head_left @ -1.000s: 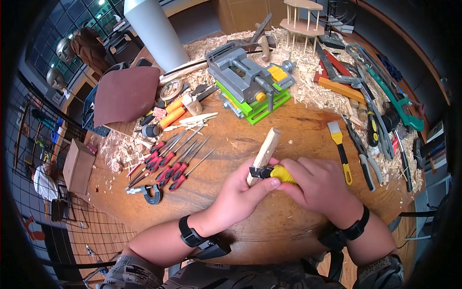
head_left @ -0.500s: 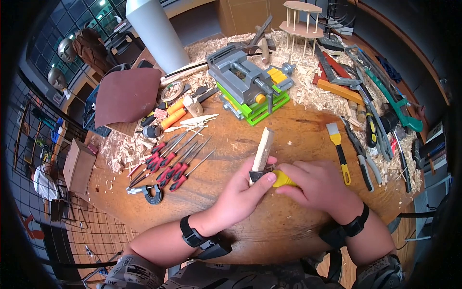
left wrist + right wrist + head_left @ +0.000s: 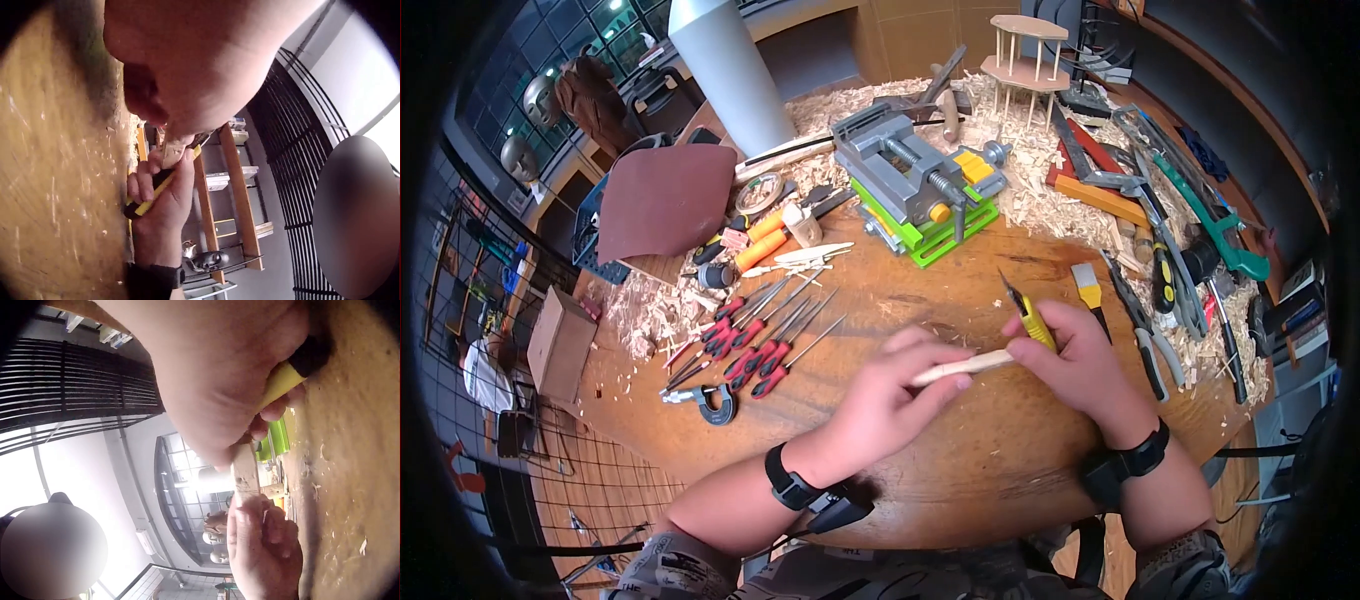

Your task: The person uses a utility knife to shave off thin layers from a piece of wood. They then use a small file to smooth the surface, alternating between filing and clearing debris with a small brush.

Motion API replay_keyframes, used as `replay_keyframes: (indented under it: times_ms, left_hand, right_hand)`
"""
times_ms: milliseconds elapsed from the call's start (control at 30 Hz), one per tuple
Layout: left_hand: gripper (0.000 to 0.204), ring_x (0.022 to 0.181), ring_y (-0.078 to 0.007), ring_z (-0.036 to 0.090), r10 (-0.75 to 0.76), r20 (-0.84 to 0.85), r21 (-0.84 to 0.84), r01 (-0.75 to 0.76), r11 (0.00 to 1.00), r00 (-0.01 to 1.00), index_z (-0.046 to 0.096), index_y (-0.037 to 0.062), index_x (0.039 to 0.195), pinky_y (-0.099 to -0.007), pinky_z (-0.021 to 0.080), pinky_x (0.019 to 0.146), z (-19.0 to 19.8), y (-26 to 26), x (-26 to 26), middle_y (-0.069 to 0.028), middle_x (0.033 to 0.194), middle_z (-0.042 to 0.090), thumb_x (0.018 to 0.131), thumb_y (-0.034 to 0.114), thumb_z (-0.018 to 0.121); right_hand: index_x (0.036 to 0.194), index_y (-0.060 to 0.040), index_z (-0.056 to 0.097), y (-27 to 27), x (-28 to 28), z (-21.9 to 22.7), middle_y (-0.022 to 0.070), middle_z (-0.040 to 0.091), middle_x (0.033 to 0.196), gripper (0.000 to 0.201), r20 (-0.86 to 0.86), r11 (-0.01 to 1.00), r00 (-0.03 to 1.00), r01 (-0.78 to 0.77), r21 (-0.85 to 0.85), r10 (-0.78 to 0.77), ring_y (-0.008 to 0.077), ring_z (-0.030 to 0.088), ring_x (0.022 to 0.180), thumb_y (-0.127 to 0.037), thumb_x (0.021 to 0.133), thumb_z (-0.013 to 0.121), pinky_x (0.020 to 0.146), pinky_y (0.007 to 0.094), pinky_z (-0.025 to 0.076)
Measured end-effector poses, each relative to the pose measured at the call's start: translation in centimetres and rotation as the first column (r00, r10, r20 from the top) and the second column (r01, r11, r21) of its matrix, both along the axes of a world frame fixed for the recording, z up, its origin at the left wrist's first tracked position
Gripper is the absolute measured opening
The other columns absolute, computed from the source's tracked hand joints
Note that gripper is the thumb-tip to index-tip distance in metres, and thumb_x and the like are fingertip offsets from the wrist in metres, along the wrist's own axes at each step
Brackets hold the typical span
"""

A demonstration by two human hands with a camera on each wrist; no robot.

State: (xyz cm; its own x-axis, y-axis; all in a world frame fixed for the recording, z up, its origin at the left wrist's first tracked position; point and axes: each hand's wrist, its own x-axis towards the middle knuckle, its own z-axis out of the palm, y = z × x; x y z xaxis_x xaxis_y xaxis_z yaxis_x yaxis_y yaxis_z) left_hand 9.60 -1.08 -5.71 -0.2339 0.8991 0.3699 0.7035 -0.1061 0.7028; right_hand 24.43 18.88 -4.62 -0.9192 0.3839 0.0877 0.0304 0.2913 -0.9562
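A pale, whittled wooden stick (image 3: 965, 368) lies crosswise between the hands over the table. My left hand (image 3: 897, 388) grips its left end between thumb and fingers. My right hand (image 3: 1082, 358) holds a yellow-and-black utility knife (image 3: 1034, 322), its dark blade pointing up and away from the stick. The right thumb is at the stick's right end, as the stick (image 3: 245, 475) also shows in the right wrist view. In the left wrist view, the knife's yellow handle (image 3: 164, 189) runs through the curled right fingers, close beside the stick.
Several red-and-black handled files (image 3: 750, 345) and a micrometer (image 3: 714, 402) lie left of the hands. A grey vise (image 3: 900, 165) on a green base stands ahead. To the right lie a brush (image 3: 1088, 288), pliers (image 3: 1148, 340) and a green-handled saw (image 3: 1215, 225). Wood shavings (image 3: 1040, 195) cover the back.
The stick has swung from nearly upright to almost level, its free end now toward the right hand. The knife has come off the stick, and its blade has turned to point upward.
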Motion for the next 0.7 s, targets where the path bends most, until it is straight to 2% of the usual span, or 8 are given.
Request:
replay_keyframes:
  times_ms: [100,267,333,400,467,500,633,700]
  left_hand:
    - [0.026,0.098,-0.0117,0.063,0.049,0.864,0.02,-0.132,0.991,0.502,0.061,0.0037,0.118,-0.0311,0.053,0.086,0.8,0.3,0.5,-0.003,0.102,0.065,0.093,0.006,0.07]
    - [0.028,0.093,-0.0185,0.066,-0.073,0.871,0.16,-0.14,0.977,0.485,0.055,0.0041,0.123,-0.0349,0.054,0.089,-0.6,0.9,-0.5,-0.0061,0.108,0.063,0.099,0.015,0.064]
    - [0.03,0.106,-0.0214,0.063,-0.25,0.952,0.27,-0.097,0.958,0.179,0.051,0.0034,0.125,-0.0366,0.05,0.098,0.5,0.5,-1.0,-0.007,0.108,0.061,0.102,0.02,0.06]
    - [0.029,0.108,-0.0233,0.062,-0.255,0.944,0.288,-0.145,0.947,0.211,0.049,0.0056,0.128,-0.0369,0.048,0.097,0.4,0.3,-1.2,-0.0063,0.104,0.059,0.103,0.019,0.055]
    - [0.028,0.101,-0.024,0.063,0.103,0.63,0.174,-0.27,0.947,0.77,0.051,0.0078,0.129,-0.0355,0.049,0.089,0.1,0.2,-2.1,-0.007,0.104,0.058,0.102,0.014,0.055]
    - [0.028,0.09,-0.0199,0.06,0.248,0.098,0.226,-0.264,0.938,0.964,0.057,0.0065,0.127,-0.0345,0.048,0.081,0.8,0.5,-2.7,-0.0054,0.1,0.058,0.098,0.007,0.059]
    - [0.026,0.093,-0.0174,0.06,0.228,-0.191,-0.132,-0.255,0.958,0.955,0.064,0.0011,0.117,-0.0329,0.049,0.086,0.2,0.4,-2.6,-0.0046,0.094,0.065,0.091,0.003,0.068]
    - [0.026,0.092,-0.0171,0.062,0.278,0.072,-0.061,-0.274,0.96,0.958,0.062,0.0014,0.118,-0.0325,0.05,0.083,-1.3,0.6,-2.7,-0.0057,0.095,0.066,0.093,0.005,0.068]
  right_hand:
    - [0.096,-0.0021,0.068,-0.6,0.0,0.4,0.0014,0.065,0.083,0.021,0.082,0.999,0.996,-0.034,-0.006,0.034,0.008,0.059,0.08,-0.02,0.089,0.075,0.071,0.0273,0.047]
    - [0.093,-0.0029,0.067,-1.7,0.1,0.7,0.0032,0.062,0.078,0.021,0.197,0.964,0.955,-0.246,0.099,0.223,0.0099,0.059,0.077,-0.022,0.088,0.076,0.07,0.0287,0.047]
    - [0.094,-0.0019,0.065,-1.3,0.3,-0.3,0.0042,0.06,0.079,0.022,0.038,0.991,0.998,-0.06,0.122,0.056,0.0109,0.059,0.078,-0.022,0.09,0.074,0.07,0.0296,0.048]
    - [0.1,-0.0018,0.063,-0.9,0.3,-0.3,0.0043,0.061,0.083,0.022,-0.065,0.994,0.998,0.028,0.107,-0.021,0.0113,0.059,0.08,-0.02,0.091,0.072,0.073,0.0295,0.048]
    - [0.106,-0.0018,0.06,-0.8,0.3,-0.3,0.0043,0.062,0.086,0.024,-0.164,0.99,0.981,0.115,0.083,-0.1,0.0117,0.059,0.083,-0.018,0.092,0.07,0.075,0.0294,0.048]
    - [0.114,-0.0016,0.056,-1.0,0.2,-0.2,0.0048,0.062,0.092,0.029,-0.197,0.988,0.969,0.152,0.003,-0.149,0.012,0.059,0.087,-0.015,0.092,0.069,0.078,0.029,0.048]
    - [0.131,-0.001,0.044,-0.3,0.1,-1.1,0.007,0.061,0.106,0.045,-0.213,0.975,0.956,0.216,0.051,-0.2,0.0124,0.059,0.097,-0.006,0.093,0.066,0.087,0.0281,0.047]
    - [0.131,0.0002,0.045,-0.3,0.0,-0.9,0.0078,0.061,0.108,0.044,-0.223,0.975,0.951,0.222,0.013,-0.213,0.0125,0.059,0.099,-0.004,0.093,0.065,0.088,0.0281,0.047]
